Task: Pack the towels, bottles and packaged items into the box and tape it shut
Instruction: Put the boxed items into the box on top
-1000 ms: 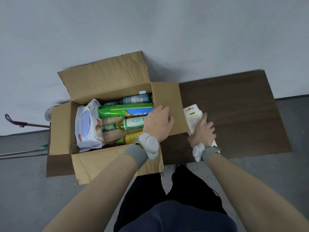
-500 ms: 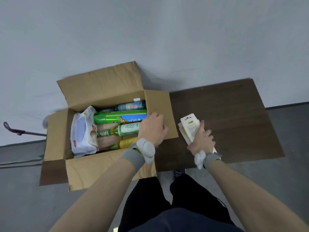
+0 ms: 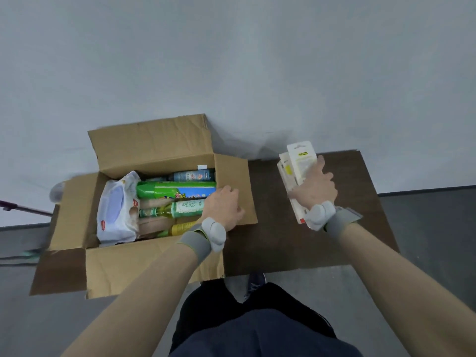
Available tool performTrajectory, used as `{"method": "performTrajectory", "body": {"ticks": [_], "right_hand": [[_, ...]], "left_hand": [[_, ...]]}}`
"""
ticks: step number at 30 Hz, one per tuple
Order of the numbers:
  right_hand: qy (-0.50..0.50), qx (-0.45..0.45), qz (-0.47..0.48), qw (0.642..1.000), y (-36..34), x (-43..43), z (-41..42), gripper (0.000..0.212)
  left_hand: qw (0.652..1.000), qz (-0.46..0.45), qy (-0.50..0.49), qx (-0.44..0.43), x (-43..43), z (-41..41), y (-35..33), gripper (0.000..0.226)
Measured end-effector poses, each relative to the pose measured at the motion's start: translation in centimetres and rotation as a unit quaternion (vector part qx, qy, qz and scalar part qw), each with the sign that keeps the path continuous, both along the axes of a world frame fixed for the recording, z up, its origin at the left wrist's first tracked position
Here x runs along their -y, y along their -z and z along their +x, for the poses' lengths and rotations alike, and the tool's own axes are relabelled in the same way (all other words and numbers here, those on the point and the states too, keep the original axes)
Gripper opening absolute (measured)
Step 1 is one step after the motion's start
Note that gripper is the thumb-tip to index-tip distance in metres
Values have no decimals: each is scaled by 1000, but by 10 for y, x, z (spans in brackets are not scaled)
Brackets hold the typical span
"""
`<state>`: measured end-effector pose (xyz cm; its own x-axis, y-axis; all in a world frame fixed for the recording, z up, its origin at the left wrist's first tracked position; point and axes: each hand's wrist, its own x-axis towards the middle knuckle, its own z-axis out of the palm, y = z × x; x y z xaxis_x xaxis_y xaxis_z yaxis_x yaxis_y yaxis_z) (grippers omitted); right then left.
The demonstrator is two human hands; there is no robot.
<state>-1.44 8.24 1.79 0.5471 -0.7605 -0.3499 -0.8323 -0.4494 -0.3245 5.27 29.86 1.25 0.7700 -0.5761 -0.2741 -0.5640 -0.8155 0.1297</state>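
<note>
- Wrapped fingers and thumb of the right hand (image 3: 315, 191) round the lower half of a stack of flat packaged items (image 3: 298, 163), top ends pointing far.
- Held that stack over the dark board (image 3: 296, 240), apparently clear of it and well to the right of the box (image 3: 134, 264).
- Hooked the fingers of the left hand (image 3: 222, 207) over the box's right rim, thumb on the folded-out right flap. Seemed to be steadying the carton.
- Found already inside, lying on their sides across the box: a blue-grey bottle (image 3: 192, 175) farthest, then a bright green bottle (image 3: 177, 189), a green glass bottle (image 3: 175, 208) and a yellow bottle (image 3: 181, 228) nearest.
- Made out beige rolls (image 3: 152, 203) between the bottles, probably the towels.
- Noted a white soft pack (image 3: 117, 210) filling the left end.
- Left all four flaps open.
- Judged the step in hand as loading the last packaged items. Packing looked nearly done, closing and taping not yet begun.
- Called next for a carry leftward over the right flap, then a flat lay on top of the bottles, since hardly any floor space showed free. Needed the left hand out of the way first.
- Saw no tape anywhere.
</note>
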Motion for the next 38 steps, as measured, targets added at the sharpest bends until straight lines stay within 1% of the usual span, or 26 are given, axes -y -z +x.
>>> {"method": "performTrajectory", "body": {"ticks": [4,7,9,10,12,13,15,17,19,20,22,25,27,28,29,31,32,35,38], "right_hand": [[-22,65,-35,997,-52,8,20,135],[-37,102,-20,994,-84,-2,39,134],[-59,122,11,991,-100,-24,55,131],[-70,128,33,989,-105,-35,61,130],[-106,132,58,984,-111,-69,76,129],[-126,129,69,981,-112,-88,86,129],[-149,120,88,978,-110,-116,95,127],[-164,107,100,976,-104,-147,106,123],[-171,88,108,975,-97,-174,114,110],[-167,80,111,976,-93,-176,112,105],[-161,56,117,978,-83,-196,118,101],[-147,36,109,983,-70,-213,119,106],[-143,21,97,985,-62,-225,119,111],[-137,13,87,987,-58,-231,119,111],[-129,5,76,989,-54,-236,119,111],[-115,-5,65,991,-48,-241,114,111],[-106,-11,64,992,-45,-242,111,110],[-71,-29,53,996,-38,-247,107,100],[-66,-34,28,997,-36,-244,100,90]], "left_hand": [[1000,-21,-8,-14,-2,0,-1,24],[999,-38,3,-31,-3,1,0,22],[997,-65,8,-52,-10,7,-2,18],[994,-81,9,-71,-11,9,-3,17],[977,-154,-28,-143,-24,20,-5,15],[959,-203,-69,-188,-33,27,-6,12],[901,-291,-175,-269,-46,36,-5,8],[849,-341,-282,-290,-72,47,0,14],[810,-369,-348,-296,-102,61,7,17],[797,-379,-363,-300,-107,63,9,18],[760,-414,-388,-317,-128,72,12,18],[709,-470,-403,-337,-138,74,13,29],[679,-495,-399,-365,-141,74,12,31],[681,-493,-391,-375,-142,76,13,31],[689,-485,-381,-380,-142,78,15,33],[721,-459,-362,-372,-138,76,19,40],[731,-446,-357,-373,-136,75,20,41],[749,-409,-326,-407,-137,78,31,39],[784,-364,-297,-405,-135,76,31,36]]}}
